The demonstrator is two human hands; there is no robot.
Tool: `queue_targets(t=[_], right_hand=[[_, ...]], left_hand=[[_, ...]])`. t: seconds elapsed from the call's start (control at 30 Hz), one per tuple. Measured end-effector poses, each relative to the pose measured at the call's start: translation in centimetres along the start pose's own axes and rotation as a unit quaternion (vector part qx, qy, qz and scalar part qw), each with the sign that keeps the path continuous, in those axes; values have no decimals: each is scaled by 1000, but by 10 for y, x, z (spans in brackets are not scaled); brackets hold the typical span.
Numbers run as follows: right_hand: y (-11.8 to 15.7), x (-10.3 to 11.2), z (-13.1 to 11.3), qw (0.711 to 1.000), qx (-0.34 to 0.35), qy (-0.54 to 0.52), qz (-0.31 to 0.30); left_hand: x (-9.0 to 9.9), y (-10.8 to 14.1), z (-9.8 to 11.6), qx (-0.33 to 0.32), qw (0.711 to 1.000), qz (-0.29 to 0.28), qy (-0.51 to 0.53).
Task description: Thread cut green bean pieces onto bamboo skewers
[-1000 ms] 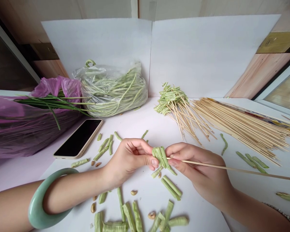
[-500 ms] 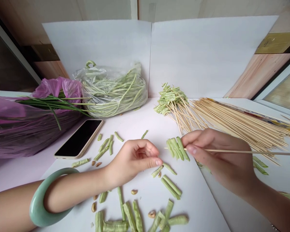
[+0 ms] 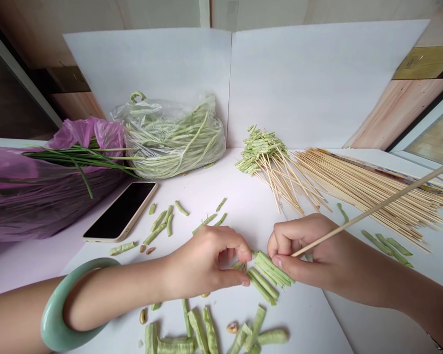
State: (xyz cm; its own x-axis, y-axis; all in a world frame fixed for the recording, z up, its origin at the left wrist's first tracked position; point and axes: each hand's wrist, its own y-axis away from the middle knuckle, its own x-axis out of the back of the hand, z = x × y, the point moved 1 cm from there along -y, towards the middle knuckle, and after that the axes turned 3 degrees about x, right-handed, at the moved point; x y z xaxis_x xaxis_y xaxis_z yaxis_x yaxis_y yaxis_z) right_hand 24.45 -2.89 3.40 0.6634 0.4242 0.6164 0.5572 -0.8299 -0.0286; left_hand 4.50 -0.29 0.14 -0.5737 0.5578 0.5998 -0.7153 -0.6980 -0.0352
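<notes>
My right hand point(image 3: 310, 250) is pinched round a bamboo skewer point(image 3: 376, 209), whose back end slants up to the right. Several green bean pieces point(image 3: 273, 268) sit side by side at the skewer's front end, low against the white surface. The skewer's tip is hidden. My left hand point(image 3: 210, 258) holds nothing; its thumb and index finger are apart. Its thumb tip is by two loose bean pieces point(image 3: 262, 286), which lie right beside the skewered ones; whether it touches them I cannot tell. A green bangle point(image 3: 55, 314) is round my left wrist.
More cut bean pieces point(image 3: 175, 345) and small brown seeds point(image 3: 143, 315) lie in front. A phone point(image 3: 120, 211), a purple bag point(image 3: 40, 201) and a clear bag of long beans point(image 3: 177, 137) stand left. Behind are finished bean skewers point(image 3: 262, 147) and a pile of bare skewers point(image 3: 369, 191).
My right hand has come down with the skewer, which now slants instead of lying level, bringing its bean pieces beside the two loose ones. My left hand has moved slightly down.
</notes>
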Motion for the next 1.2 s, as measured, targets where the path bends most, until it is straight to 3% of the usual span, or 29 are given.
queue_targets(t=[0.6, 0.9, 1.2], right_hand=[[1, 0, -2, 997, -44, 52, -28], [14, -6, 16, 995, -22, 83, 44], [6, -4, 2, 993, -22, 112, -26]], left_hand=[[0, -1, 0, 0, 1000, -8, -4], [0, -2, -1, -2, 1000, -8, 0], [0, -2, 0, 3, 1000, -10, 5]])
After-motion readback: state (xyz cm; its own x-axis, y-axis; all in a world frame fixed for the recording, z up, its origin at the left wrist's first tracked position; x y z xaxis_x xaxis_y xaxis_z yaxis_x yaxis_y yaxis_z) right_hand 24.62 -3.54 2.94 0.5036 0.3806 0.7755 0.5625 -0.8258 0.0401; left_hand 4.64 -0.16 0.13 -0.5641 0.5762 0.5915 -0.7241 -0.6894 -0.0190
